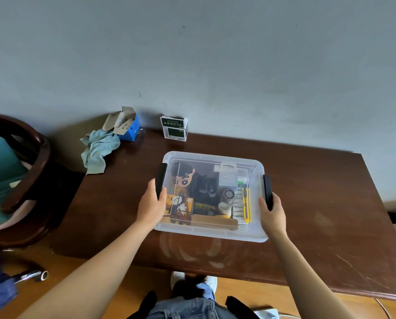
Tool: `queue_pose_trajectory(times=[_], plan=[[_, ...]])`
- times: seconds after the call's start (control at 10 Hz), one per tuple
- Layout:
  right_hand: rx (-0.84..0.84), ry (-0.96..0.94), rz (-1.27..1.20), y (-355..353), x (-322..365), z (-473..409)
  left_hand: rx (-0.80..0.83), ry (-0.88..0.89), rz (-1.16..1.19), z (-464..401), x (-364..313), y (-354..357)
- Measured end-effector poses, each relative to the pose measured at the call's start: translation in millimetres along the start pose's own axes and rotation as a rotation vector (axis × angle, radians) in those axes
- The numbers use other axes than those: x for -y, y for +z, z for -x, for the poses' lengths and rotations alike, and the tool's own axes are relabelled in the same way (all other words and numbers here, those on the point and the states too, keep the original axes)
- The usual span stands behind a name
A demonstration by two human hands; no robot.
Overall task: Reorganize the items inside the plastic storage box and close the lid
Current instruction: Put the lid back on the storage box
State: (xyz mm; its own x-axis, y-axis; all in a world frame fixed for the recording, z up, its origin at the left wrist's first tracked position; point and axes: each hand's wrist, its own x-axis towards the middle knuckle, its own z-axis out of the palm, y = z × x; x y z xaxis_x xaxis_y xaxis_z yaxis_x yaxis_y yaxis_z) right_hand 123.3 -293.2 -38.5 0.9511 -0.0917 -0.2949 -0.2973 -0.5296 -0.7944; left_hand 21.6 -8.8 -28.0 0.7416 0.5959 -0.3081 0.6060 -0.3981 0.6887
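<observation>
A clear plastic storage box (212,233) sits on the dark wooden table (318,215) with its transparent lid (215,156) lying on top. Through the lid I see a cartoon doll (183,178), a yellow utility knife (246,204), a tape roll (228,195), a black item and small packets. My left hand (152,203) grips the black latch (160,179) on the box's left side. My right hand (272,212) grips the black latch (267,189) on the right side.
Against the wall stand a green-and-white carton (174,128) and an open blue cardboard box (128,125), with a light blue cloth (99,149) beside it. A dark wooden chair (20,180) is at the left. A metal tool (31,276) lies on the floor.
</observation>
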Motion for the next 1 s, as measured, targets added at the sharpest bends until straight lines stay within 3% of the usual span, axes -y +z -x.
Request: queue_pose_trajectory(times=[0.1, 0.2, 0.3, 0.5, 0.7, 0.9, 1.0], plan=[[0.037, 0.002, -0.024, -2, -1, -3, 0.165, -0.061, 0.306, -6, 3, -10], [0.063, -0.005, -0.077, -3, -1, -5, 0.169, -0.119, 0.491, -7, 0, -13], [0.039, 0.003, -0.108, -2, 1, -4, 0.158, -0.147, 0.545, -7, 0, -12], [-0.06, -0.079, 0.082, 7, 7, 7, 0.17, -0.164, 0.524, -9, 0, -10], [0.057, -0.076, 0.091, 2, 10, 7, 0.164, -0.16, 0.493, -10, 0, -10], [0.143, 0.012, -0.294, -10, 2, -3, 0.073, -0.226, 0.601, -8, 0, -14], [0.116, 0.106, -0.319, -17, -13, 0, 0.025, -0.323, 0.667, -2, 8, -18]])
